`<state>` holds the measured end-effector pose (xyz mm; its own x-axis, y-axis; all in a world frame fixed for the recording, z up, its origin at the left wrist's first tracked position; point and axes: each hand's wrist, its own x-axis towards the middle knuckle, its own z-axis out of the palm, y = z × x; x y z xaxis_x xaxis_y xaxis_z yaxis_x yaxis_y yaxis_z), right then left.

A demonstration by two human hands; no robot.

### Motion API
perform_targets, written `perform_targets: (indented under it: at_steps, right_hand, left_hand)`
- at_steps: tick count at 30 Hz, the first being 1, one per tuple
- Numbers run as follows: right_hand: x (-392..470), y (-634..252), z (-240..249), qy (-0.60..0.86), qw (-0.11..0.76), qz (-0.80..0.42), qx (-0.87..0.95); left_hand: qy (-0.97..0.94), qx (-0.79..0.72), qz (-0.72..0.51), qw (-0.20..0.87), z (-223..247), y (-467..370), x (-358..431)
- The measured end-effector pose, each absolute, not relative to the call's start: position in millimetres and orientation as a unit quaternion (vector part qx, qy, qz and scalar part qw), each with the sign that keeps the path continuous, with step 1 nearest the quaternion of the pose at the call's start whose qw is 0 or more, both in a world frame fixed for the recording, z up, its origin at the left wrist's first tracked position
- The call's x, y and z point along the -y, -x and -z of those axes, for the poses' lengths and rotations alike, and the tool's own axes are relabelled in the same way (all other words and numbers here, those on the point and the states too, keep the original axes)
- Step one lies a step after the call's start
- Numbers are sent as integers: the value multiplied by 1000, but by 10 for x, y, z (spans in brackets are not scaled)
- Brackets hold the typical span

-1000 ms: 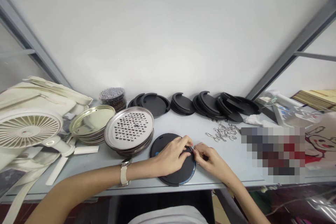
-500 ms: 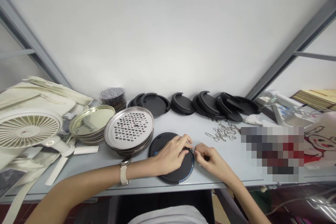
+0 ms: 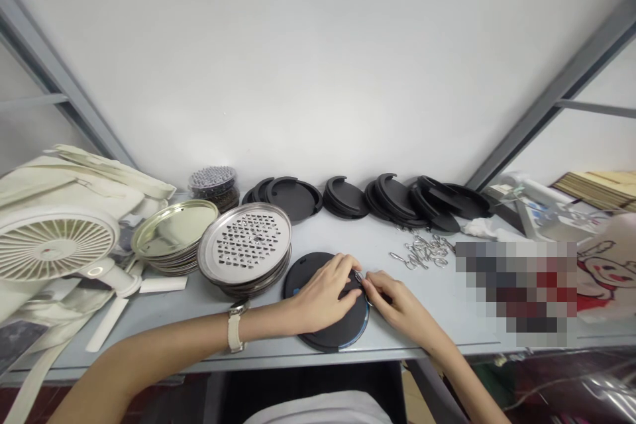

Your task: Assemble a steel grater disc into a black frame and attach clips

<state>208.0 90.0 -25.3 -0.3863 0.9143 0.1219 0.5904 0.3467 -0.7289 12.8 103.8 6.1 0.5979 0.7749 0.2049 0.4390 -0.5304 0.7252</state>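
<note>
A flat black round disc (image 3: 322, 338) with a blue strip along its edge lies near the front of the table. My left hand (image 3: 325, 295) rests across it, fingers bent over at the right rim and thumb pointing the same way. At that rim, my right hand (image 3: 395, 298) pinches a small metal clip (image 3: 358, 276) between thumb and finger, close to my left fingertips. Part of the clip is hidden by the fingers, so I cannot tell whether it is hooked to the disc. More metal clips (image 3: 427, 250) lie in a loose heap beyond my right hand.
Left of the disc stand a stack of perforated metal plates (image 3: 246, 245) and a stack of gold-coloured lids (image 3: 173, 228). A white fan (image 3: 54, 245) is at far left. Black round trays (image 3: 348, 197) line the wall, beside a clear tub of screws (image 3: 212, 179).
My right hand has shifted slightly left and up against the disc's rim, its fingers straighter. The metal clip now shows between the hands. My left hand has barely moved.
</note>
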Motion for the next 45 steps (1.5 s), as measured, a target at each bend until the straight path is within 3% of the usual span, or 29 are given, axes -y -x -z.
perform_targets:
  at_steps: [36,45]
  right_hand:
    - [-904,-2088,255,508,297,-330,738]
    - [-904,-2103,258,480,269,-301,779]
  left_hand:
    - [-809,-361,-293,359,-53,-131,-1020]
    - [-827,-326,-280,364,-45,-143,-989]
